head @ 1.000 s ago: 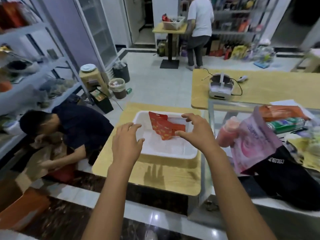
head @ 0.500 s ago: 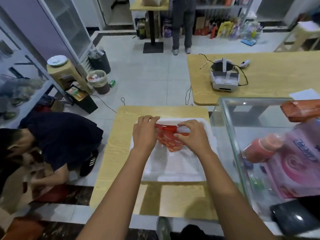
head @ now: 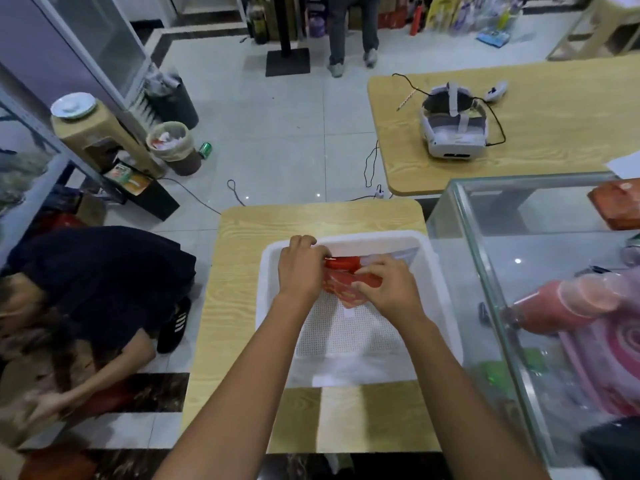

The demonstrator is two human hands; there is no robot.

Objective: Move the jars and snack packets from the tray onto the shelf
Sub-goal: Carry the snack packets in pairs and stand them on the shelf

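A white plastic tray [head: 445,306] with a perforated floor sits on a small wooden table [head: 235,306]. Red snack packets [head: 341,284] lie at the tray's far end. My left hand [head: 299,268] grips the packets' left edge with curled fingers. My right hand [head: 388,289] pinches their right side. Both hands cover much of the packets, so I cannot tell how many there are. No jar shows in the tray.
A glass display case [head: 540,271] stands right of the table, holding pink and red packages [head: 588,313]. A person [head: 97,296] crouches on the floor at the left. A second wooden table [head: 540,119] beyond carries a white headset [head: 453,126]. Another person's legs [head: 349,32] stand far back.
Both hands came down from above the tray onto the red packets and closed on them. The camera tilted downward and moved closer to the tray.
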